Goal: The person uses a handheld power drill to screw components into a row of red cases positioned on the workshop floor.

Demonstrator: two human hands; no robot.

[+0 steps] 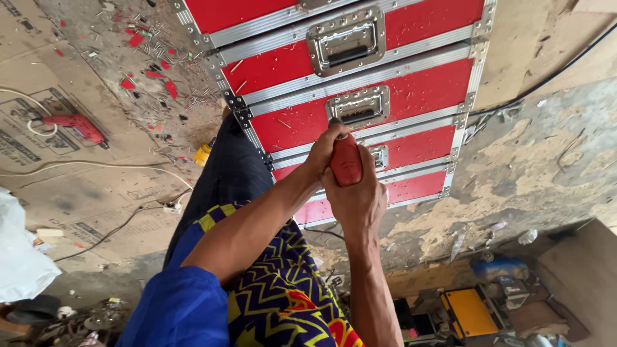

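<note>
A red case (360, 90) with silver metal edging, recessed handles and latches lies on the floor ahead of me. Both my hands wrap a red-handled tool (346, 160) pressed against the case's front, near a small latch (379, 156). My left hand (324, 151) grips the upper part of the handle. My right hand (357, 196) closes around the handle from below. The tool's tip is hidden behind my hands. My knee in dark trousers (228, 173) rests beside the case's left corner.
A red power drill (76, 126) with a white cord lies on cardboard at left. Metal scraps and red offcuts (148, 64) litter the floor. A yellow box (469, 313) and clutter sit lower right. A white bag (19, 257) is at left.
</note>
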